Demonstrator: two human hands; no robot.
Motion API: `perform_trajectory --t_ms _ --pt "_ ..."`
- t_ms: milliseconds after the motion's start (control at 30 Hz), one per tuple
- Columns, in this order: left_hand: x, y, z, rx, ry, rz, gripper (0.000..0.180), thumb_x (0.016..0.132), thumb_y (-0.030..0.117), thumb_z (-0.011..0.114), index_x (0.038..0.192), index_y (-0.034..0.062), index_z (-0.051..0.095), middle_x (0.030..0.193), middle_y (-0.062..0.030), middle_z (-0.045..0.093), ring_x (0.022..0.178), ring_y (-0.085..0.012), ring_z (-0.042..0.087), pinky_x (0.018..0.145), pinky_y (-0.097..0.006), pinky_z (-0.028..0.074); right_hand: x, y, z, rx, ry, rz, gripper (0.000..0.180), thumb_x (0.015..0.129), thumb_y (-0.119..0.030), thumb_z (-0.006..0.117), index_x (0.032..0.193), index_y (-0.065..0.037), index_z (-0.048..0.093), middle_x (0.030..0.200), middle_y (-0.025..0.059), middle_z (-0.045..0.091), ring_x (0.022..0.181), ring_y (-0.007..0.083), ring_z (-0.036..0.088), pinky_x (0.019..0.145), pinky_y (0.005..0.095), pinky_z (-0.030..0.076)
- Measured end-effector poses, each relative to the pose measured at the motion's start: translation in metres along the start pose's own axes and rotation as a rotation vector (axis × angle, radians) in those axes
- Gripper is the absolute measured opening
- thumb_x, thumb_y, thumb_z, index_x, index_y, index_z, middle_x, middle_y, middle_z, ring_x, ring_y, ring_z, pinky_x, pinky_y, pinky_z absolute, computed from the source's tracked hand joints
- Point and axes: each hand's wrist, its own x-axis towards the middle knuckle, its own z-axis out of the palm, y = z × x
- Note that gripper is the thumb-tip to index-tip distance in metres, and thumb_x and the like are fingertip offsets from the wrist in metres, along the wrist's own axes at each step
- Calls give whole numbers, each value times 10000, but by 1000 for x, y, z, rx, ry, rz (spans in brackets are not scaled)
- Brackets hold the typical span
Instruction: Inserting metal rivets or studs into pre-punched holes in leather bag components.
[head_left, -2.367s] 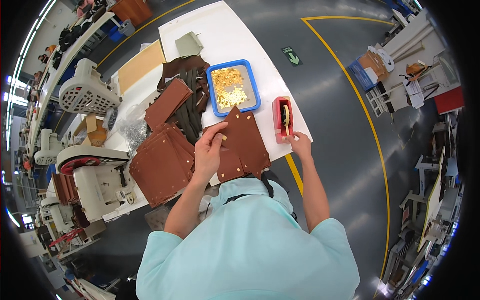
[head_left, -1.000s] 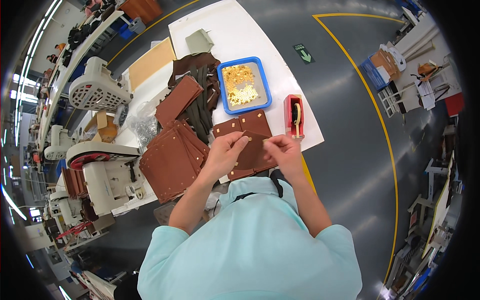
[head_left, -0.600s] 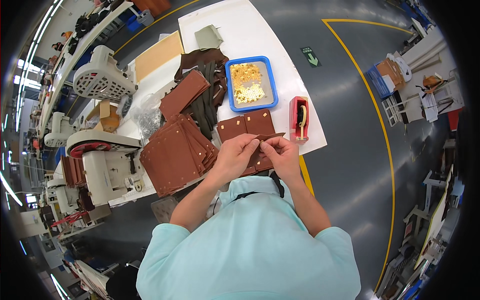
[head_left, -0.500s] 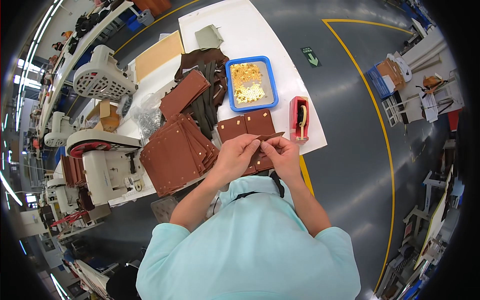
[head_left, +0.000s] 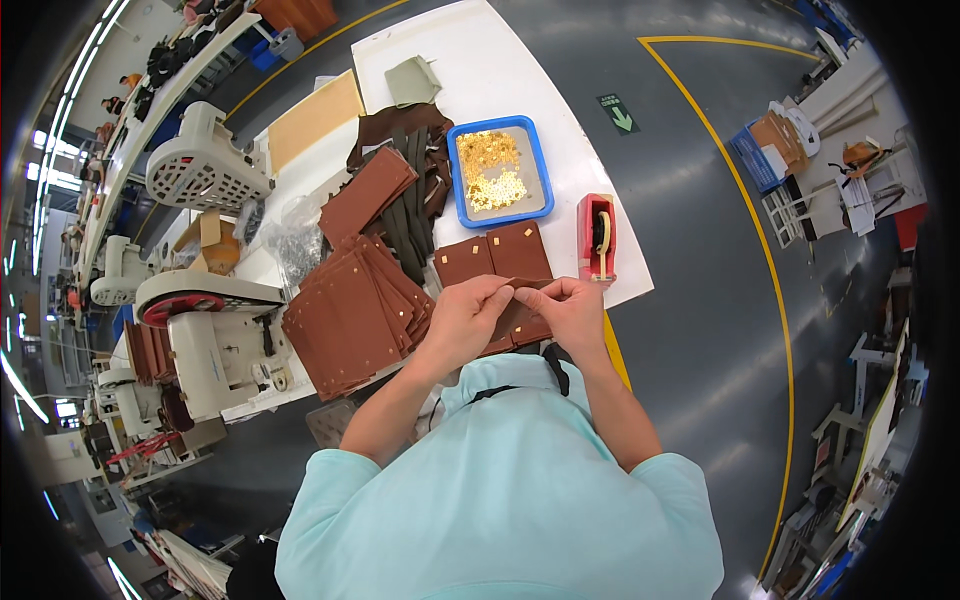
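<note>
Both hands pinch one brown leather piece (head_left: 520, 283) above the near edge of the white table (head_left: 628, 262). My left hand (head_left: 465, 318) grips its left part, and my right hand (head_left: 570, 310) closes on it just to the right, thumbs almost meeting. Whatever lies between the fingertips is hidden. Just beyond the hands, brown leather panels (head_left: 517, 250) with small gold metal pieces on them lie flat. Farther back, a blue-rimmed tray (head_left: 549, 160) holds many small gold metal pieces (head_left: 492, 165). Left of my left hand is a fanned stack of brown panels (head_left: 345, 315).
A red tape dispenser (head_left: 597, 238) stands at the table's right edge. Dark strips (head_left: 410, 205) and another brown stack (head_left: 368, 195) lie left of the tray. White sewing machines (head_left: 205, 160) line the left side. Grey floor with yellow lines extends right.
The leather's raised right corner has dropped behind my fingers. My right hand has shifted slightly, its thumb and fingers still pinched on the piece. The view has moved a little.
</note>
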Motion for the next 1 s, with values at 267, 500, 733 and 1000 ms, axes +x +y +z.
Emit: perform_trajectory --t_ms 267,500,733,1000 --pt "7 -22 -7 -355 -68 -244 236 950 175 627 947 -51 692 716 25 638 674 -23 533 578 -228 443 31 63 -53 35 407 -56 240 898 -226 699 820 1 688 710 85 680 577 126 619 558 267 498" --pt "9 -23 -22 -233 -123 -253 110 854 45 696 928 4 626 768 11 647 697 -35 568 605 -211 460 68 171 -108 -724 395 59 423 785 -364 716 1070 -51 718 943 180 708 857 312 690 802 370 526" --pt "5 -21 -40 -606 164 -250 360 841 -86 618 1171 10 512 920 -53 659 844 -108 635 748 -234 525 81 168 -102 -583 383 151 329 755 -301 748 951 -36 753 836 128 714 734 227 682 697 318 523" --pt "-15 -191 -23 -94 -120 -419 418 756 -12 734 1161 6 629 958 -64 674 895 -140 657 765 -277 527 69 189 -76 376 638 218 156 819 -83 745 869 65 731 1235 108 625 753 108 621 647 208 474"
